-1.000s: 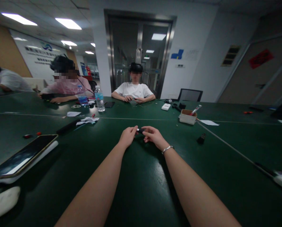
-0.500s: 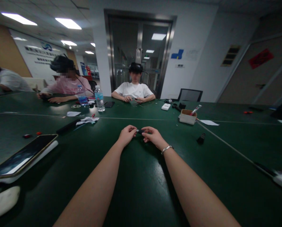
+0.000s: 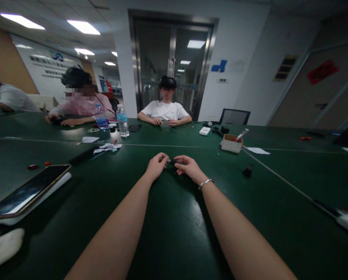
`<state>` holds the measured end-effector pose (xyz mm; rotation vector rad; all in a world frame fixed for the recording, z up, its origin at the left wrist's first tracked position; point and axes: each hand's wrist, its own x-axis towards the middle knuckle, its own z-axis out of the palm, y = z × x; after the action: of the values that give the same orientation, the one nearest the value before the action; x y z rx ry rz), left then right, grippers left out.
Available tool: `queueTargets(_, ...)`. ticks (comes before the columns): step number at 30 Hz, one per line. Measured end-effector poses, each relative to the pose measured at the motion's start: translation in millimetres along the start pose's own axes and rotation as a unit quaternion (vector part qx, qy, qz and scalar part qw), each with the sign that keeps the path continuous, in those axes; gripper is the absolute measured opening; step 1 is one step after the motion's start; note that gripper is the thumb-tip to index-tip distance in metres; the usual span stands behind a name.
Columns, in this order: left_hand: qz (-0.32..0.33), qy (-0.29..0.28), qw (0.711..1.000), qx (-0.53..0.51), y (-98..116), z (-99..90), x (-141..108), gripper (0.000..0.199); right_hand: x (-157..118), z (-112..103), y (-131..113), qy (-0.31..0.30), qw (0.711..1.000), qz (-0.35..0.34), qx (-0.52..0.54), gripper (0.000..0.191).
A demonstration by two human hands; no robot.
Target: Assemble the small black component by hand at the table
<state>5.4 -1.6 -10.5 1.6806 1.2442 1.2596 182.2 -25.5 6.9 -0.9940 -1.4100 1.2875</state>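
Note:
Above the green table (image 3: 174, 217), both my hands meet on a small dark piece (image 3: 173, 161) with a silvery left end; its exact kind is too small to make out. The fingertips of my left hand (image 3: 157, 166) pinch the silvery end. From the other side, my right hand (image 3: 188, 168), with a silver bangle (image 3: 206, 183) at its wrist, grips the black end between thumb and fingers. A small black object (image 3: 247, 170) stands on the table to the right of my hands.
On the left lie a phone (image 3: 28, 190), a white mouse-like object (image 3: 5, 249) and crumpled paper (image 3: 107, 147). Two water bottles (image 3: 122, 121) stand farther back. A small box (image 3: 231, 144) holds a pen-like item. Across the table sits a person in white (image 3: 165, 111); others sit left.
My hands stay in nearly the same place, both still on the small dark piece. That piece looks slightly more level than before.

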Motion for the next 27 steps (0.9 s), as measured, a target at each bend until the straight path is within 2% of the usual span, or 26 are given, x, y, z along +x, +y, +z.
queueTargets(12,0.003,-0.003,1.000,0.030,-3.5,0.6,1.7,0.025,-0.1,0.6,0.2,0.017,1.000,0.005,0.002,0.028)
queueTargets(27,-0.019,-0.021,1.000,0.012,-0.7,1.7,0.3,0.023,1.1,1.4,1.4,0.020,1.000,0.008,-0.005,0.027)
